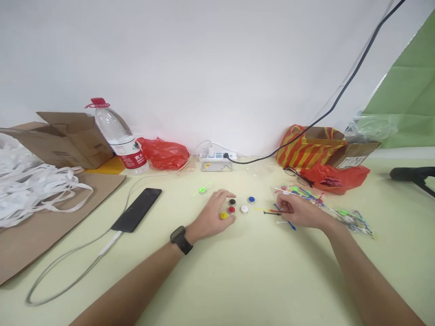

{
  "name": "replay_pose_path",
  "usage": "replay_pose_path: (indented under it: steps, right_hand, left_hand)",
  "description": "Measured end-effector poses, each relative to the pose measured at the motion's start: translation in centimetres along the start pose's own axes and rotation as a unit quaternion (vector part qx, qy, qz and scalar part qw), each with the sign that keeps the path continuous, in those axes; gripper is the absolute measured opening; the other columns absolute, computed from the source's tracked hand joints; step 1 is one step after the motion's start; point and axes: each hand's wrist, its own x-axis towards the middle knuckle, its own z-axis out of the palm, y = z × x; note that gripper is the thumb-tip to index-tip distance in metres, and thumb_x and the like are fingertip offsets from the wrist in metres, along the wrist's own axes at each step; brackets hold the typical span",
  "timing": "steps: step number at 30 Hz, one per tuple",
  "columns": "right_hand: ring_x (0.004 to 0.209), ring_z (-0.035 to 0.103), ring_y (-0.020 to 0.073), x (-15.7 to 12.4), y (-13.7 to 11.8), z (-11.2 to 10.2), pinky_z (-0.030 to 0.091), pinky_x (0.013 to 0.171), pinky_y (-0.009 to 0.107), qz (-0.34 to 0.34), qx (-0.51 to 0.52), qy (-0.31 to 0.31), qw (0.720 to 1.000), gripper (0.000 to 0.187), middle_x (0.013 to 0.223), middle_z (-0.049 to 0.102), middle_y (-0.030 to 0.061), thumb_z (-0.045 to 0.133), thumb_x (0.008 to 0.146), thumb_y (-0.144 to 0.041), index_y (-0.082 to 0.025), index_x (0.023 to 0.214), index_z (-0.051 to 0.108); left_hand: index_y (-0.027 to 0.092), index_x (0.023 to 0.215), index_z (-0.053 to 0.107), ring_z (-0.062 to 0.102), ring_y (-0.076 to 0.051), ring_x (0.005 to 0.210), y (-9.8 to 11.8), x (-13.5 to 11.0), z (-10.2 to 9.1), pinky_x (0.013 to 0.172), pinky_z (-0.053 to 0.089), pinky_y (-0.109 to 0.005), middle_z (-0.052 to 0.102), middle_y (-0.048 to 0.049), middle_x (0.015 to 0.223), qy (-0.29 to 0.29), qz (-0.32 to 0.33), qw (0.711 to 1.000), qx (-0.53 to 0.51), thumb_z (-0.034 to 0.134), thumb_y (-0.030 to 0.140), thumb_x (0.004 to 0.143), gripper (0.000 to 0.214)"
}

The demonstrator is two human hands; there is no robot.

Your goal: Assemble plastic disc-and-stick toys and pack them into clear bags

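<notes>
My left hand (211, 218) rests on the table with thumb and index finger apart, curved around small round pieces. Within that curve are a yellow piece (223, 216), a red piece (231, 210) and a black piece (232, 202). Just to their right stand a white piece (244, 209) and a blue piece (251, 199). My right hand (299, 210) is closed in a pinch over thin plastic arrows; what its fingertips hold is hidden. Beside it lie a black arrow (272, 213) and a blue arrow (291, 225). A green spinner (202, 190) lies beyond my left hand.
Clear bags of coloured parts (355, 222) lie right of my right hand. A phone (137, 210) on a cable is at left, near a water bottle (131, 154). A power strip (217, 157) sits by the wall, with a black cable (319, 118) hanging across.
</notes>
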Motion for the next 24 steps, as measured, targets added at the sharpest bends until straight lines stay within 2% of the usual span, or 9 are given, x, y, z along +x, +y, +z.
replay_pose_path:
  steps: [1, 3, 6, 9, 12, 14, 16, 20, 24]
  right_hand:
    - [0.070, 0.053, 0.0164, 0.0, 0.0, 0.0, 0.037, 0.062, 0.027, 0.002, -0.001, 0.002, 1.000, 0.019, 0.078, 0.059, -0.0008, 0.060, 0.070, -0.010, -0.022, 0.084, 0.056]
    - [0.068, 0.052, 0.0160, -0.1, -0.1, 0.0, 0.035, 0.060, 0.027, 0.009, -0.008, 0.000, 1.000, 0.018, 0.076, 0.059, -0.0012, 0.061, 0.070, -0.010, -0.022, 0.081, 0.054]
    - [0.065, 0.055, 0.0162, -0.1, -0.2, 0.1, 0.035, 0.058, 0.027, 0.024, -0.014, -0.012, 1.000, 0.018, 0.073, 0.061, -0.0016, 0.059, 0.070, -0.009, -0.023, 0.081, 0.054]
    - [0.065, 0.058, 0.0170, -0.1, -0.4, 0.2, 0.036, 0.057, 0.028, 0.039, -0.015, -0.019, 0.999, 0.019, 0.071, 0.063, -0.0015, 0.057, 0.070, -0.009, -0.023, 0.083, 0.056]
    - [0.067, 0.059, 0.0179, -0.1, -0.5, 0.2, 0.036, 0.058, 0.028, 0.039, -0.013, -0.007, 0.999, 0.021, 0.074, 0.065, -0.0005, 0.058, 0.070, -0.009, -0.023, 0.085, 0.058]
    - [0.069, 0.059, 0.0185, -0.1, -0.7, 0.2, 0.036, 0.058, 0.028, 0.034, -0.013, 0.007, 0.999, 0.022, 0.077, 0.065, 0.0003, 0.061, 0.069, -0.009, -0.023, 0.085, 0.058]
    - [0.071, 0.059, 0.0189, -0.1, -0.9, 0.2, 0.035, 0.059, 0.028, 0.034, -0.019, 0.020, 0.999, 0.022, 0.079, 0.066, 0.0010, 0.061, 0.068, -0.008, -0.023, 0.084, 0.059]
    - [0.071, 0.060, 0.0189, 0.0, -1.4, 0.3, 0.035, 0.060, 0.028, 0.047, -0.045, 0.024, 0.998, 0.021, 0.078, 0.066, 0.0014, 0.057, 0.072, -0.006, -0.023, 0.084, 0.061]
    - [0.073, 0.061, 0.0190, 0.3, -1.6, 0.5, 0.038, 0.064, 0.028, 0.043, -0.060, 0.020, 0.997, 0.019, 0.077, 0.068, 0.0017, 0.056, 0.074, -0.006, -0.022, 0.080, 0.062]
  left_hand:
    - [0.027, 0.126, 0.065, 0.065, -0.026, 0.106, -0.4, 0.1, -0.3, 0.097, 0.049, -0.040, 0.070, -0.0066, 0.114, 0.004, -0.003, 0.999, 0.032, 0.071, 0.026, 0.082, 0.044]
    - [0.027, 0.116, 0.068, 0.061, -0.020, 0.070, -1.1, 0.1, -0.8, 0.074, 0.047, -0.033, 0.065, 0.0013, 0.077, -0.008, -0.020, 0.996, 0.083, 0.072, 0.032, 0.083, 0.033]
    - [0.027, 0.114, 0.071, 0.051, -0.018, 0.055, -1.7, 0.1, -0.7, 0.061, 0.035, -0.031, 0.055, 0.0044, 0.058, -0.005, -0.031, 0.992, 0.120, 0.071, 0.042, 0.087, 0.031]
    - [0.028, 0.132, 0.066, 0.055, -0.019, 0.060, -1.3, 0.0, -0.1, 0.060, 0.035, -0.030, 0.061, 0.0024, 0.066, -0.006, -0.038, 0.993, 0.110, 0.071, 0.047, 0.088, 0.048]
    - [0.029, 0.145, 0.057, 0.058, -0.019, 0.069, -0.8, 0.0, 0.2, 0.065, 0.041, -0.030, 0.069, 0.0003, 0.084, -0.055, -0.037, 0.997, 0.045, 0.073, 0.045, 0.087, 0.062]
    - [0.028, 0.145, 0.056, 0.057, -0.017, 0.071, -0.8, 0.1, 0.2, 0.067, 0.044, -0.029, 0.070, -0.0009, 0.092, -0.075, -0.030, 0.997, -0.013, 0.070, 0.041, 0.090, 0.058]
    - [0.026, 0.140, 0.060, 0.056, -0.016, 0.072, -1.1, 0.2, 0.1, 0.068, 0.045, -0.029, 0.068, -0.0024, 0.096, -0.053, -0.018, 0.998, -0.031, 0.068, 0.037, 0.091, 0.051]
    - [0.026, 0.133, 0.066, 0.061, -0.022, 0.094, -1.9, 0.5, 0.1, 0.084, 0.050, -0.034, 0.066, -0.0085, 0.117, 0.000, 0.014, 0.999, 0.031, 0.073, 0.036, 0.089, 0.046]
    - [0.027, 0.132, 0.065, 0.062, -0.026, 0.113, -1.5, 0.2, 0.9, 0.100, 0.050, -0.041, 0.067, -0.0092, 0.126, -0.032, 0.042, 0.997, 0.057, 0.065, 0.032, 0.095, 0.037]
